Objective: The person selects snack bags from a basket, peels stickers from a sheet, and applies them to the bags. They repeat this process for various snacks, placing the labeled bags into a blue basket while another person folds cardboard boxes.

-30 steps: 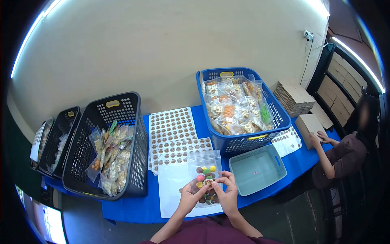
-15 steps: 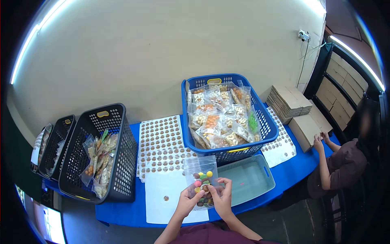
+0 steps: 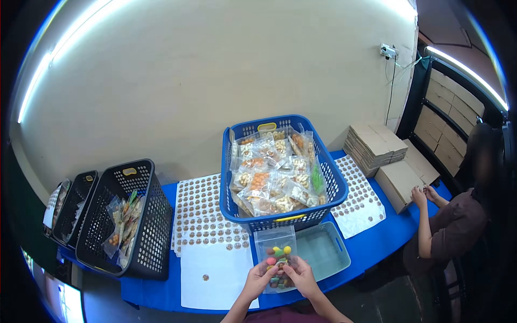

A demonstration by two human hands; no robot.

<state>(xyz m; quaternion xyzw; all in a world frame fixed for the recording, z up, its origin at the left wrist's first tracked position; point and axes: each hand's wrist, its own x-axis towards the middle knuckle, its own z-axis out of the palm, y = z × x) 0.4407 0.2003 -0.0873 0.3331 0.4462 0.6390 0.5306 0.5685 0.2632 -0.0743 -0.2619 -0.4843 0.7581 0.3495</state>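
Note:
A clear zip bag of colorful candies [image 3: 278, 251] is held upright between my two hands above the table's front edge. My left hand [image 3: 258, 281] grips its left side, and my right hand [image 3: 302, 276] grips the right. Both thumbs press on a small round sticker [image 3: 280, 265] on the bag's front, partly covering it. Just left of the bag lies a white sticker sheet [image 3: 218, 290] with a single round sticker [image 3: 205, 278] on its bare part. Behind my right hand sits a pale green tray [image 3: 336, 266].
A blue basket [image 3: 336, 188] full of snack bags stands behind. Dark baskets [image 3: 157, 226] holding more bags are at left. Sheets of round stickers [image 3: 196, 210] lie on the blue cloth. At right, a person [image 3: 452, 223] handles something beside cardboard boxes [image 3: 396, 180] and flat cartons [image 3: 377, 145].
The head view has shifted, so the table and baskets appear lower and further left. My hands still hold the candy bag, thumbs still on the sticker and slightly closer together.

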